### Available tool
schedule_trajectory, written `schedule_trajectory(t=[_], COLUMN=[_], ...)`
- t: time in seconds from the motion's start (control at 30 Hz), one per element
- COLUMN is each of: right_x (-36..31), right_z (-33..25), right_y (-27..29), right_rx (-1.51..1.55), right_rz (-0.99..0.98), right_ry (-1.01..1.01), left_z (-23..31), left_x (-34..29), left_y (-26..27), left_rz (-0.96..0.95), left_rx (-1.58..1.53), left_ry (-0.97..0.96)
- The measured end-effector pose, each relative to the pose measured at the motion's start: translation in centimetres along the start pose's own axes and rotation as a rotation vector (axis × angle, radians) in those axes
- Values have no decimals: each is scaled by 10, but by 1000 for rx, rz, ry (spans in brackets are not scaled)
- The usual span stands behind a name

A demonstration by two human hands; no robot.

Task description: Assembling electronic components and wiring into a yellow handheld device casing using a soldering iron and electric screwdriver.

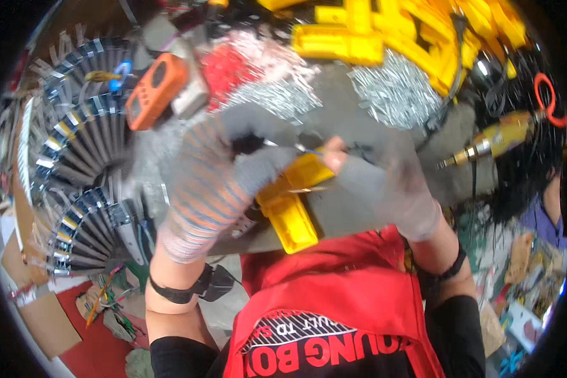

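My left hand (227, 157), in a grey striped glove, is curled closed over the work surface. A small, thin, shiny piece shows at its fingertips, too blurred to name. My right hand (384, 179), in a greyish glove with a bare fingertip showing, pinches close beside it; whatever lies in that pinch is smeared by motion. Just below and between both hands sits a yellow plastic holder (293, 223) with arms at an angle, partly hidden by the left glove. A thin metallic strip lies across it.
Beyond the hands lie piles of silvery metal pins (397, 91), red small parts (230, 69) and yellow plastic holders (340, 45). An orange meter-like device (157, 88) stands at left, near fanned rows of dark strips (88, 148). A yellowish power screwdriver (501, 138) lies at right.
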State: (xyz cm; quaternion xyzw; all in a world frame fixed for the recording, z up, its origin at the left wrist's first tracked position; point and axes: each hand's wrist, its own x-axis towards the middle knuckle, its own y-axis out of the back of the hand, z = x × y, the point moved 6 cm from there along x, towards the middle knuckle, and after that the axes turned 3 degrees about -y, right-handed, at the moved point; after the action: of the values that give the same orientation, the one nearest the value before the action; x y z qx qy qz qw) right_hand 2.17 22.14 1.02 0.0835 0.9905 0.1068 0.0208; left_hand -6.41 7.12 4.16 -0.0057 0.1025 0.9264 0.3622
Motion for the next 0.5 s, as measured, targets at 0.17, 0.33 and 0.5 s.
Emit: schedule_trajectory(t=[0.17,0.33,0.5], right_x=[10,4,4], right_z=[4,0,-4], right_y=[-7,-5,-5], right_rx=[45,-91,-204], right_rz=[-54,26,79], right_ry=[129,218,274], left_z=[1,-6,-14], left_x=[-7,-1,0], left_y=[6,2,-7], left_rz=[70,59,29], left_rx=[19,9,75], left_ry=[-27,-117,-108])
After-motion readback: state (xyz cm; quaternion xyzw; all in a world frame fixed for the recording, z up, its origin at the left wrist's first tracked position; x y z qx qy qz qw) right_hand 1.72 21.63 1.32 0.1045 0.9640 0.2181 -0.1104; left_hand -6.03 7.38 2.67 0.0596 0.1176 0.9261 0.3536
